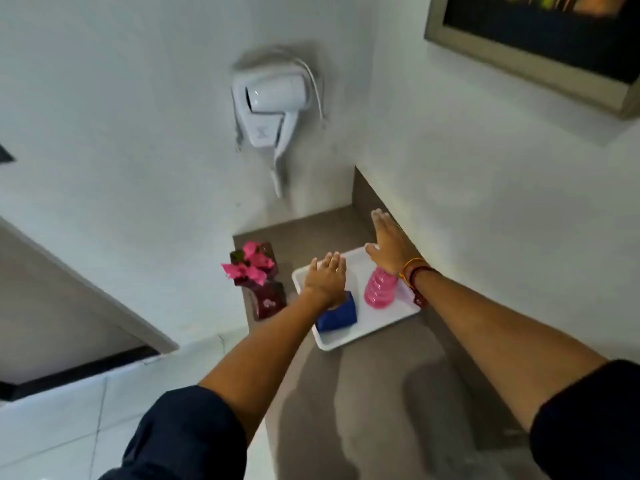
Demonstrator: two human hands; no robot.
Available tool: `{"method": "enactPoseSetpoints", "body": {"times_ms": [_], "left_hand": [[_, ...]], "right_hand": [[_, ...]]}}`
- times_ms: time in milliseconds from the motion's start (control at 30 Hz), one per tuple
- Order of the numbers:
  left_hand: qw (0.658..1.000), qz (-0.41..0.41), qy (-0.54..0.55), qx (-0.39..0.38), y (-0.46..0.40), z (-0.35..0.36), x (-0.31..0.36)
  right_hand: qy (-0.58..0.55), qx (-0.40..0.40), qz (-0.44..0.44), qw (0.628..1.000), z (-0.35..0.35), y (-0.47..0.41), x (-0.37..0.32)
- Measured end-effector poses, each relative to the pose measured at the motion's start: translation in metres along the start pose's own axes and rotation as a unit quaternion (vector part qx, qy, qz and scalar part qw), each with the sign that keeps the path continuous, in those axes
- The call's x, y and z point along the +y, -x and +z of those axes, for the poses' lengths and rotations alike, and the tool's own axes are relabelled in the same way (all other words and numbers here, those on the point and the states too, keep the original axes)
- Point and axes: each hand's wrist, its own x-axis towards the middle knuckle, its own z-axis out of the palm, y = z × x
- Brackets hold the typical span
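A white rectangular tray (367, 332) lies on a grey-brown counter (374, 393) near the far corner. On the tray sit a blue folded packet (341, 315) and a pink ribbed bottle (379, 289). My left hand (325, 277) hovers over the tray's left part, fingers straight, just above the blue packet. Fingers extended, my right hand (389, 242) reaches past the tray's far right corner towards the wall, its wrist over the pink bottle. Neither hand holds anything.
A dark red vase with pink flowers (258, 278) stands left of the tray at the counter's edge. A white hair dryer (273, 105) hangs on the wall above. A framed mirror or picture (540, 46) is at upper right. White floor tiles (69, 427) lie lower left.
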Motion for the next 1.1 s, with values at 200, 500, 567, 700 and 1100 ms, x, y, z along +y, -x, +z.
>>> {"method": "enactPoseSetpoints", "body": {"times_ms": [200,500,567,700,1100], "left_hand": [[0.992,-0.011,0.033,-0.119,0.002,0.093,0.022],[0.993,-0.058,0.041,-0.091,-0.017,0.151,0.015],[0.994,-0.055,0.027,-0.087,-0.019,0.156,0.014],[0.996,-0.037,-0.008,-0.079,-0.021,0.163,0.013],[0.989,-0.066,0.045,0.125,0.007,0.092,-0.016]], "right_hand": [[-0.128,-0.015,0.125,0.984,0.053,0.052,0.067],[-0.292,0.069,0.175,0.938,0.100,0.018,0.084],[-0.305,0.111,0.170,0.930,0.106,0.007,0.083],[-0.286,0.169,0.163,0.929,0.111,-0.007,0.079],[-0.252,0.222,0.071,0.939,0.100,-0.006,0.022]]}}
